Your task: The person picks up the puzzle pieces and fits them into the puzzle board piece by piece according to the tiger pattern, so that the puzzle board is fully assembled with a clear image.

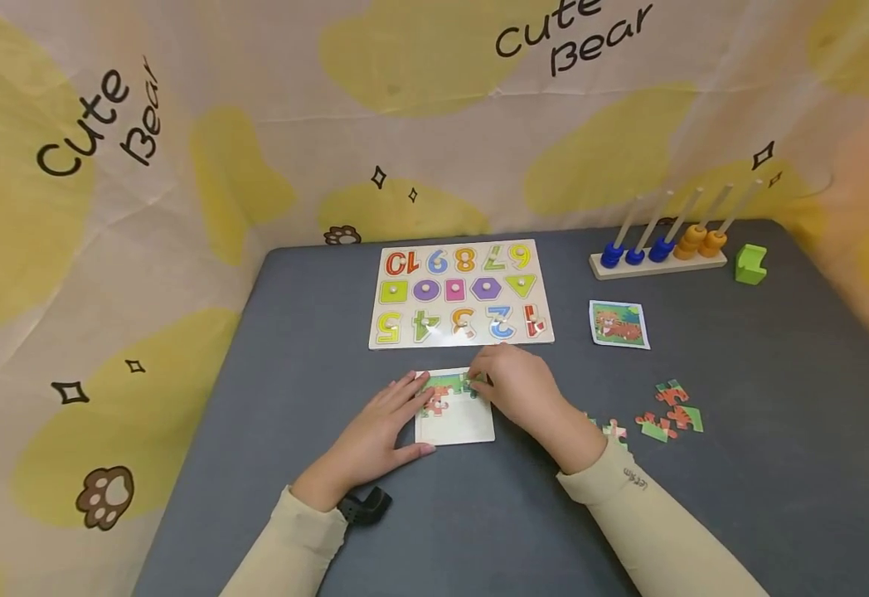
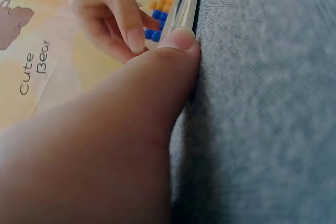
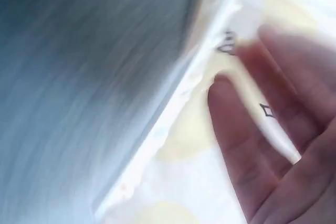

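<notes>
A small white puzzle board (image 1: 455, 427) lies on the table, with joined jigsaw pieces (image 1: 442, 398) in green and orange along its top and left. My left hand (image 1: 385, 423) rests on the board's left side, fingers spread straight over its upper left and the thumb at the lower edge. In the left wrist view the thumb (image 2: 176, 40) meets the board's edge. At the board's upper right corner my right hand (image 1: 520, 385) pinches a green jigsaw piece (image 1: 470, 385), partly hidden by the fingertips. The right wrist view is blurred and shows the right hand's fingers (image 3: 231, 135).
Loose jigsaw pieces (image 1: 673, 414) lie to the right, some behind the right forearm. A picture card (image 1: 619, 324) lies beyond them. At the back stand a number-and-shape board (image 1: 427, 332), a bead stacker (image 1: 662, 264) and a green block (image 1: 750, 264). A patterned cloth (image 1: 419, 124) hangs behind the table.
</notes>
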A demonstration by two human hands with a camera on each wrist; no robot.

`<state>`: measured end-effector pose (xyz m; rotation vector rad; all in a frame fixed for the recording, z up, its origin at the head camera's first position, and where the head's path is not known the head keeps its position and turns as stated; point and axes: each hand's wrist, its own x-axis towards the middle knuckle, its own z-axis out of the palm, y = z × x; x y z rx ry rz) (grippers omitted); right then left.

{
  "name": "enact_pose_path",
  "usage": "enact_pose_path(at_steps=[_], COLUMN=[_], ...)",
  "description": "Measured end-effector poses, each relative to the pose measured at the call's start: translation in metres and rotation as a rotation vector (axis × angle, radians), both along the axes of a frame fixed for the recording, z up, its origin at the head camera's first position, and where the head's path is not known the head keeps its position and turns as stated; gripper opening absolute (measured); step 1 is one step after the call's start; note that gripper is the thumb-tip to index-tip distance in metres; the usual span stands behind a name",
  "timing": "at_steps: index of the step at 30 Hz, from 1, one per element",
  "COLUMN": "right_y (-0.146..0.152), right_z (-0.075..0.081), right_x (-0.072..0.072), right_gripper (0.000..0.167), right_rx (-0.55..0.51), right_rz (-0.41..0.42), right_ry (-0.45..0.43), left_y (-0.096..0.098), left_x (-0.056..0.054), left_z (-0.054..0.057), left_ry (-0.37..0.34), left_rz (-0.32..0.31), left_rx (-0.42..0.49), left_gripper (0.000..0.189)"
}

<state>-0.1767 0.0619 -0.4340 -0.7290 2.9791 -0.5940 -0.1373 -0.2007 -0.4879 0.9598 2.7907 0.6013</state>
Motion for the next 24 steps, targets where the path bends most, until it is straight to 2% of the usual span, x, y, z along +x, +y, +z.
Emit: enact_pose_path(at_steps=[4,6,10,16,20,24], right_y=[0.005,0.006,0.007,0.003,0.001,0.002], right_z=[0.002,0.000,-0.004,-0.007,-0.007,-0.007], right_x=[0.013,0.017,0.022,0.028,0.028,0.028], right_gripper=[0.026,0.032,0.037,0.031,0.028,0.029], right_rx=[0.109,0.140,0.193,0.265,0.276,0.292], right_rz=[0.134,0.165,0.157,0.129,0.115,0.127], right_ry=[-0.008,-0.024,0.005,0.105,0.125,0.123], left_y=[-0.001,-0.001,0.001,0.002,0.002,0.000], left_x=[0.001,0.001,0.001,0.001,0.001,0.001], left_z=[0.000,0.000,-0.002,-0.003,-0.004,-0.002], left_ry=[0.006,0.007,0.015,0.025,0.022,0.030], left_rz=[0.009,0.007,0.000,0.001,0.003,-0.023], left_rx=[0.010,0.003,-0.022,-0.036,-0.036,-0.028], left_gripper=[0.083,0.083,0.084,0.084,0.084,0.080])
